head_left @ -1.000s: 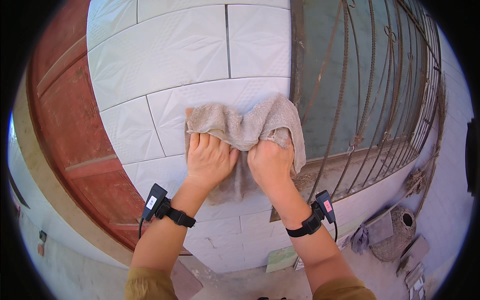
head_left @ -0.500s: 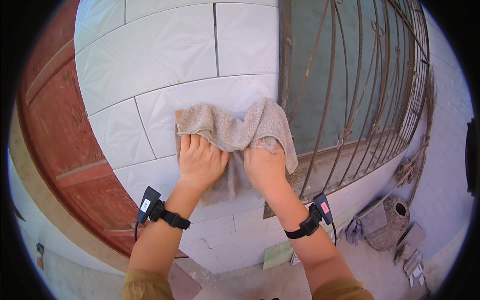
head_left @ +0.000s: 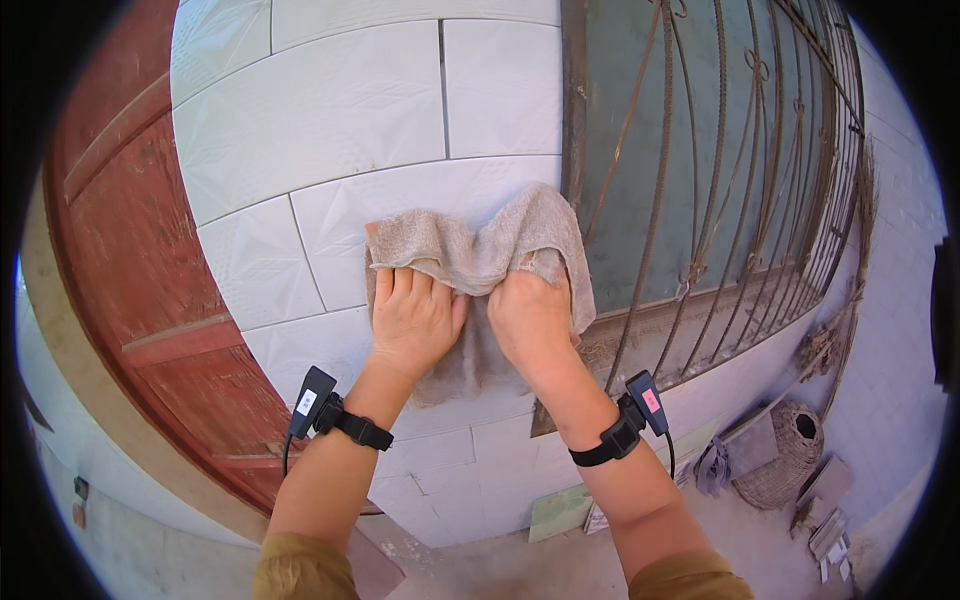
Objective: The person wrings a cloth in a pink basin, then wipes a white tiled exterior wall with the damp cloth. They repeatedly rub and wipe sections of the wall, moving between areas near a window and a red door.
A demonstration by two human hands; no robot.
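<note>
A greyish-beige towel is spread against the white tiled wall, its lower part hanging down between my wrists. My left hand grips its left half, with the fingertips tucked under a fold of the cloth. At the towel's right half, my right hand is closed on the cloth, its fingers bent and partly covered by a fold. The towel's right side lies close to the window frame. Both wrists carry black straps with small devices.
To the right is a window with rusty iron bars and a dusty ledge. A weathered red door stands at the left. On the floor at lower right are a woven basket, a green-white tile and stacked slabs.
My left hand and the towel's left side have shifted slightly right relative to the wall, and the two hands sit a little closer together. Both hands keep hold of the towel.
</note>
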